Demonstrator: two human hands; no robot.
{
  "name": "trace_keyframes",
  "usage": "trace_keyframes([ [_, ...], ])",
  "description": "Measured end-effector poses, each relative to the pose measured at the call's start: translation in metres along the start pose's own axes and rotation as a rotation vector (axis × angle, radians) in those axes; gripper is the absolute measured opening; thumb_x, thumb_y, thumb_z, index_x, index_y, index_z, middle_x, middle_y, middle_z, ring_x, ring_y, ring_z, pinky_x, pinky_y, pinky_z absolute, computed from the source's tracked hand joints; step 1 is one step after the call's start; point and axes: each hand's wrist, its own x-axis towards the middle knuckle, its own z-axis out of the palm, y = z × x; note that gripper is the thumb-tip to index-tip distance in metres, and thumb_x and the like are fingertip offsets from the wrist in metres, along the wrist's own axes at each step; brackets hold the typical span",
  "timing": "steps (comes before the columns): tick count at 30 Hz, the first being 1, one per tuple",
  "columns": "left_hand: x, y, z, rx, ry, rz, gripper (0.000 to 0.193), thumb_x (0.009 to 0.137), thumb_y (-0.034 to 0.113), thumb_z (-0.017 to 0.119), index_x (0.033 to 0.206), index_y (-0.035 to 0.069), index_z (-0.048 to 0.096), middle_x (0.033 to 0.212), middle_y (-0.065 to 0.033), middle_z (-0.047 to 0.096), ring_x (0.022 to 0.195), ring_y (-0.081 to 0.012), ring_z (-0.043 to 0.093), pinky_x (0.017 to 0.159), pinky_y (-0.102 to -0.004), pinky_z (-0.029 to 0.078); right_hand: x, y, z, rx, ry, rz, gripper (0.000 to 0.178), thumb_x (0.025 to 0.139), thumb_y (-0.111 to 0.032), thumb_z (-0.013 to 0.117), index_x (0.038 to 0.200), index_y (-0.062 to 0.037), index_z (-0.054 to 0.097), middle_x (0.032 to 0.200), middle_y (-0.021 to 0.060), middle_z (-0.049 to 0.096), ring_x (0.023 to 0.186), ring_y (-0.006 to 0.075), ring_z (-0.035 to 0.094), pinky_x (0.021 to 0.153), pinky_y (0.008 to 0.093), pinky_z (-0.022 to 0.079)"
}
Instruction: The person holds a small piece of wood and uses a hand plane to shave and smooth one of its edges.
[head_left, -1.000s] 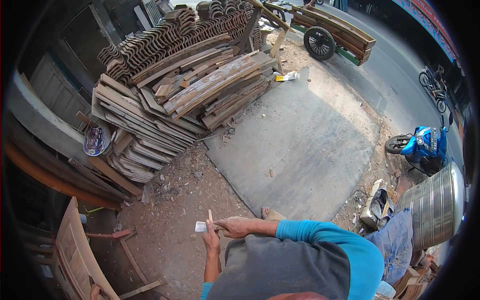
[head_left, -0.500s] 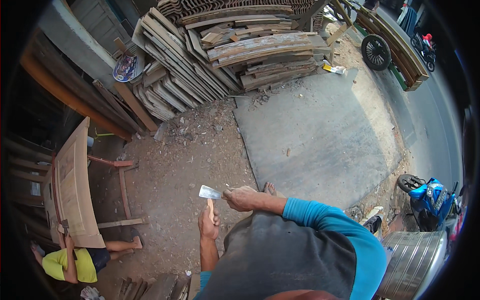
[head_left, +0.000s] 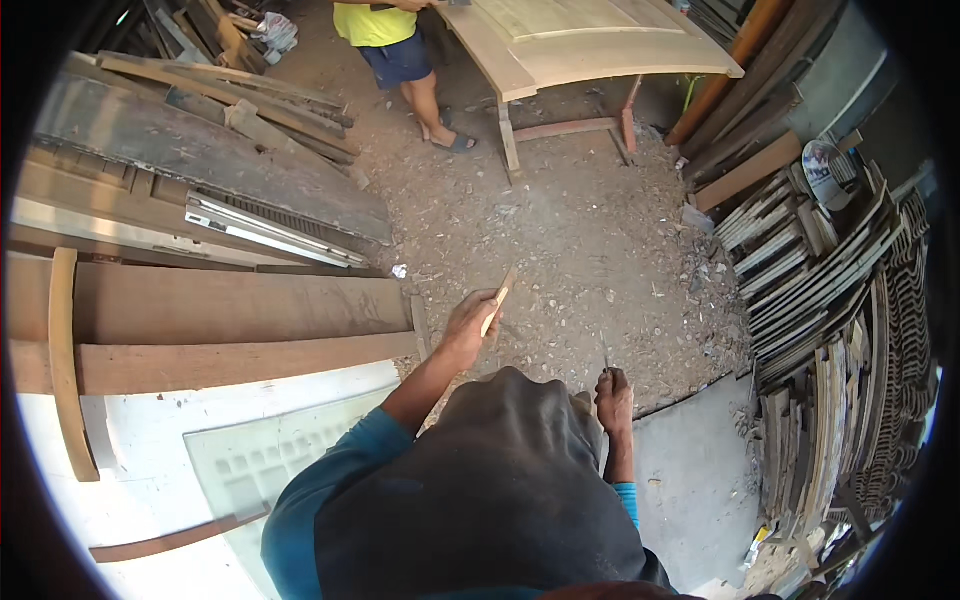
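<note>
My left hand (head_left: 470, 325) is closed around a short, pale wooden stick (head_left: 500, 303), which slants up and to the right past my fingers. Farther right, my right hand (head_left: 614, 398) grips a broad-bladed scraper (head_left: 605, 352); its thin metal blade is seen nearly edge-on and points away from me. The scraper's handle is mostly hidden in my fist. Both hands are raised in front of my dark-clad torso, well apart, above dirt ground.
A person in a yellow shirt (head_left: 366, 27) stands at a wooden panel (head_left: 560, 72) on a trestle. Boards (head_left: 240, 305) and white panels (head_left: 140, 430) lie at left. Stacked planks (head_left: 800, 270) line the right, beside a grey sheet (head_left: 690, 470) on the ground.
My view has swung left, bringing the worker and panel to the top. My hands have moved apart: the scraper is now away from the stick, and each hand still holds its piece.
</note>
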Motion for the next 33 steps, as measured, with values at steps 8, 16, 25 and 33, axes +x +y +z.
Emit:
trace_keyframes([
  [8,0.058,0.091,-0.135,-0.604,0.128,0.209,0.043,0.104,0.024,0.057,0.144,0.01,0.05,0.103,-0.0032,0.063,0.087,-0.0122,0.059,0.075,-0.0279,0.048,0.081,-0.154,0.095,-0.116,-0.442,-0.267,0.04,0.102,-0.024,0.051,0.13,0.0036,0.061,0.079,0.0136,0.065,0.073,0.0202,0.061,0.069,0.0366,0.05],
  [16,0.162,0.178,-0.237,-0.505,0.41,0.312,0.037,0.106,0.02,0.057,0.139,0.002,0.054,0.114,-0.0072,0.068,0.097,-0.0138,0.061,0.088,-0.0299,0.05,0.225,-0.345,0.241,-0.107,-0.611,-0.493,0.045,0.103,-0.022,0.053,0.142,0.0019,0.056,0.097,0.0175,0.07,0.087,0.0242,0.066,0.08,0.0383,0.052],
  [25,0.24,0.289,-0.332,-0.066,0.884,0.418,0.044,0.112,0.032,0.047,0.143,0.004,0.058,0.081,0.0015,0.058,0.067,-0.007,0.052,0.058,-0.0246,0.045,0.288,-0.591,0.4,0.121,-0.942,-0.832,0.041,0.102,-0.009,0.053,0.142,-0.0002,0.057,0.132,0.0269,0.065,0.124,0.039,0.064,0.105,0.0428,0.048],
  [33,0.318,0.34,-0.435,0.174,0.948,0.566,0.052,0.109,0.021,0.041,0.158,0.005,0.042,0.088,-0.0006,0.056,0.069,-0.0079,0.052,0.062,-0.0247,0.046,0.334,-0.667,0.508,0.164,-0.989,-0.916,0.043,0.101,-0.008,0.053,0.143,-0.0005,0.058,0.117,0.0258,0.069,0.11,0.0381,0.068,0.098,0.0421,0.052],
])
